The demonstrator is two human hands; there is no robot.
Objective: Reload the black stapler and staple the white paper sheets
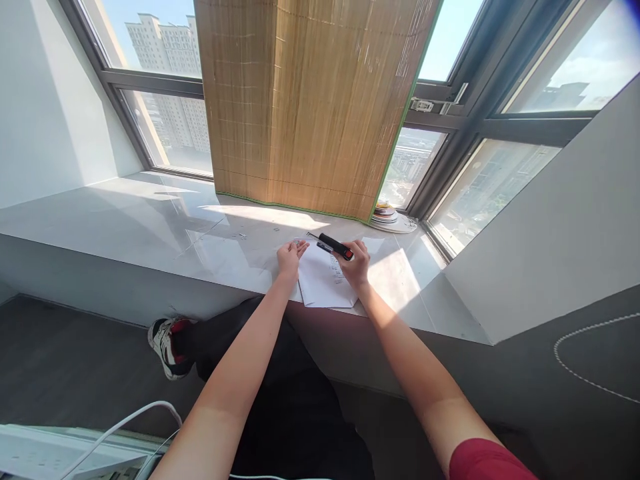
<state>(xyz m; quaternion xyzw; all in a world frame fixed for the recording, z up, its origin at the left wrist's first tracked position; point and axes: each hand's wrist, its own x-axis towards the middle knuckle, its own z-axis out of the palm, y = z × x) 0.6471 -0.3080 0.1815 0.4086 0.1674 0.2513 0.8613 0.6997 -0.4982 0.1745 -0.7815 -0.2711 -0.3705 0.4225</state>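
Observation:
My right hand (356, 265) is wrapped round a black stapler (334, 245) with a red part at its near end. The stapler looks swung apart, and a thin metal piece juts from its far end toward my left hand. My left hand (290, 259) is closed in a pinch just left of the stapler's tip; whatever is between its fingertips is too small to make out. Beneath both hands lie white paper sheets (320, 283) with printed figures, partly covered by my right hand.
Small shiny bits (243, 235) lie on the tiled windowsill (150, 223) to the left. A bamboo blind (310, 107) hangs in front of the window. At its lower right corner sits a stack of round flat things (393, 220). A white cable (125, 423) curves at lower left.

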